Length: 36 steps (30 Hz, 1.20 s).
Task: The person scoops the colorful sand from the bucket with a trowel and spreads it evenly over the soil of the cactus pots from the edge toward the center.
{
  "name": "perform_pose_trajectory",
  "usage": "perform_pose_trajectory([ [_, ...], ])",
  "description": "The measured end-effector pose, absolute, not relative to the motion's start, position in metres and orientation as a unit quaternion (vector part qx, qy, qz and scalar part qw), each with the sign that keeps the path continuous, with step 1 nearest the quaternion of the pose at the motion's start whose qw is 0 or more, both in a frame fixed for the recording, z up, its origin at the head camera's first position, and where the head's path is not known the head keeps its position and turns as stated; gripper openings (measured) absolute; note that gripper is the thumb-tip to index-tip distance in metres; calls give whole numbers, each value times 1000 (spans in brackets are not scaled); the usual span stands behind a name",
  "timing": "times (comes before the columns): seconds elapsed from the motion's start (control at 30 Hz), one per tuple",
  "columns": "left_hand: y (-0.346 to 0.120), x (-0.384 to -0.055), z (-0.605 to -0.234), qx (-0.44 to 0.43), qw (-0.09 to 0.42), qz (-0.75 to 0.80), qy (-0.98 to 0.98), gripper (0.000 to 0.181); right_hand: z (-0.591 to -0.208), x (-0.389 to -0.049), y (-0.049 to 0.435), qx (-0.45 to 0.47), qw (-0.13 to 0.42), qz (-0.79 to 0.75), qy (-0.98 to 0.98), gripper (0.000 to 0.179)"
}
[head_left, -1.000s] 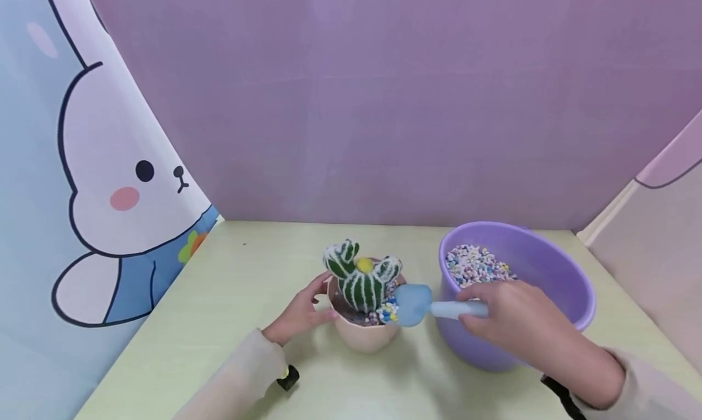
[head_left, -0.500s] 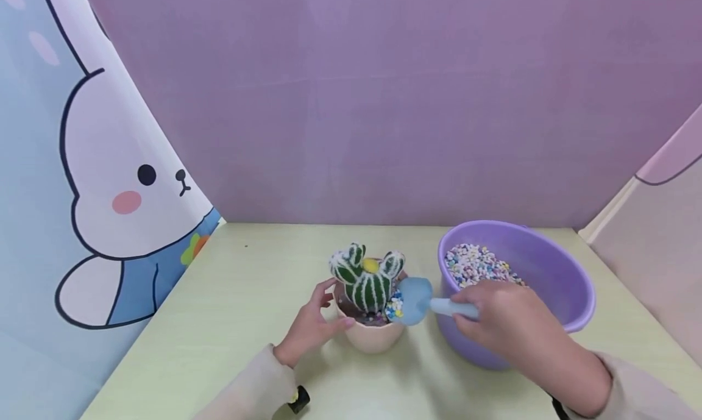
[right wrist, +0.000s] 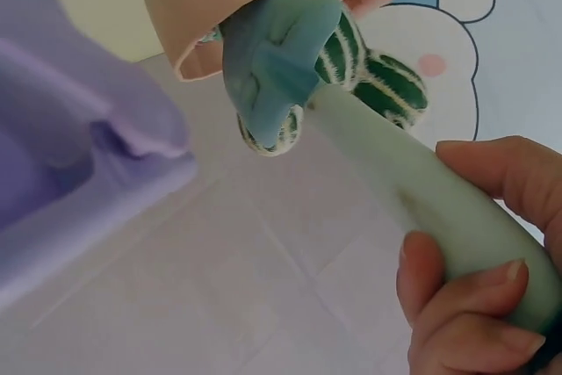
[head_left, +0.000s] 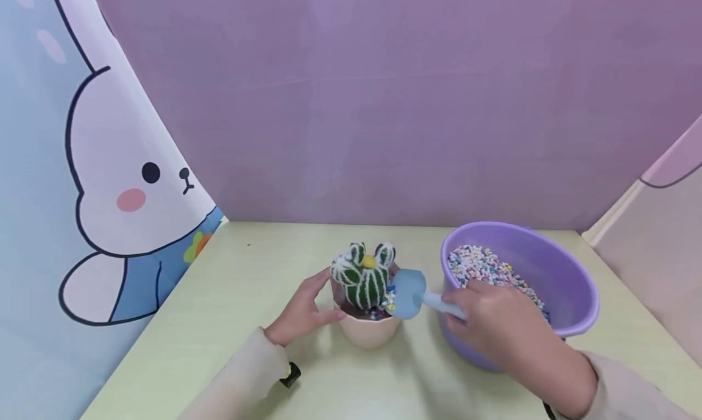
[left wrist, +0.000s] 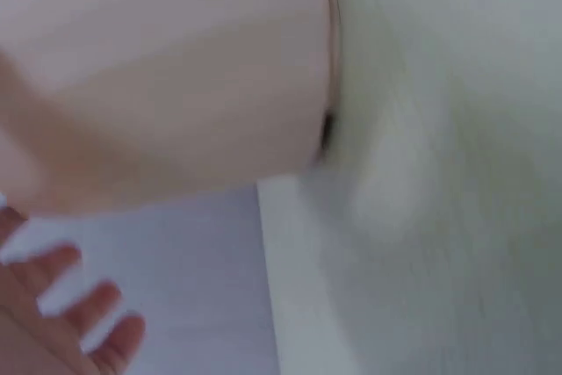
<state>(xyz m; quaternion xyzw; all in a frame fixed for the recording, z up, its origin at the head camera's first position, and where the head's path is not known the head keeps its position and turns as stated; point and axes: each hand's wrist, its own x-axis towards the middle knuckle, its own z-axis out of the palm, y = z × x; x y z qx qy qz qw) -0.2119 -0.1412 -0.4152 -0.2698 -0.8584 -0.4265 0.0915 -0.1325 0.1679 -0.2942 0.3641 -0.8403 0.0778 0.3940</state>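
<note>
Scoop (head_left: 409, 294) slopes more than second ago, clasped in right grip (head_left: 501, 325); pebbles (head_left: 389, 301) at its mouth look fewer, so filling seems under way. Flowerpot (head_left: 370, 333) sits on tabletop (head_left: 290, 255), left grip (head_left: 304, 313) clasping it; cactus (head_left: 367, 288) inside has turned.

Pot (left wrist: 176, 76): L wrist cam, blurry, cut off top + left
Scoop (right wrist: 369, 133): R wrist cam, handle end cut off @ edge
Bucket (head_left: 554, 270): head cam, pt hidden behind R hand (head_left: 501, 322)
Speck (head_left: 248, 244): too small to ID

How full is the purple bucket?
Partly full: multicolored pebbles lie inside the bucket, bare inner wall above; the right hand hides some.
</note>
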Motion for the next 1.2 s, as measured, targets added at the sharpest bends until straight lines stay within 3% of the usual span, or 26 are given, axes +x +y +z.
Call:
perform_pose_trajectory([
  [0.23, -140, -212, -418, -191, 28, -468, -862, 88, -295, -127, 163, 364, 422, 84, -826, 8],
  [0.37, -136, -204, -418, -166, 39, -458, -872, 88, -295, -125, 159, 355, 435, 78, -824, 34],
  [0.47, -132, -199, -417, -163, 61, -442, -880, 88, -295, -123, 160, 352, 436, 76, -825, 29],
  [0.57, -129, -194, -416, -164, 85, -425, -886, 87, -294, -122, 161, 353, 428, 78, -828, 9],
  [0.7, -126, -192, -415, -161, 102, -401, -896, 87, -293, -122, 163, 348, 434, 77, -828, 9],
  [0.87, -126, -190, -413, -157, 118, -370, -908, 87, -295, -122, 163, 351, 448, 78, -818, 40],
  [1.07, -125, -189, -411, -158, 127, -366, -908, 86, -295, -120, 166, 354, 445, 82, -819, 44],
  [1.2, -124, -187, -411, -162, 109, -363, -911, 87, -295, -121, 167, 360, 455, 83, -810, 57],
])
